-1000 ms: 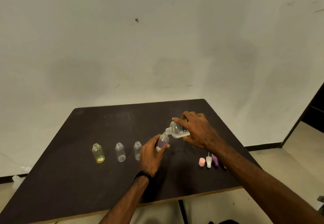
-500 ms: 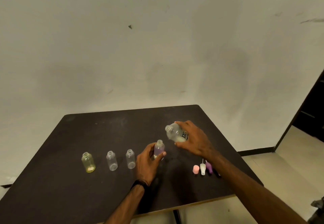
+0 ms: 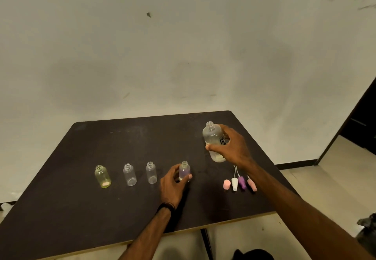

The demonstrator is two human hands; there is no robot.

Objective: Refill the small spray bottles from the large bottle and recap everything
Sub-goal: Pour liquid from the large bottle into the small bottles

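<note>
My right hand (image 3: 231,147) grips the large clear bottle (image 3: 212,137), which is uncapped and nearly upright over the dark table (image 3: 122,141), with liquid in its lower part. My left hand (image 3: 173,184) holds the small purple-tinted bottle (image 3: 184,170), which stands open on the table. Left of it stand two small clear bottles (image 3: 151,172) (image 3: 129,174) and a yellowish bottle (image 3: 102,176), all uncapped. Several spray caps, among them a pink cap (image 3: 226,184), a white cap (image 3: 234,184) and a purple cap (image 3: 242,182), lie below my right forearm.
The table's front edge (image 3: 223,224) runs just behind my forearms. A pale wall (image 3: 183,46) rises behind the table, and a dark doorway (image 3: 362,121) opens at the right. A dark object (image 3: 368,231) sits on the floor at lower right.
My right hand has tipped the large bottle back from pouring to upright and moved it right, away from the purple-tinted bottle. My left hand stays on that small bottle.
</note>
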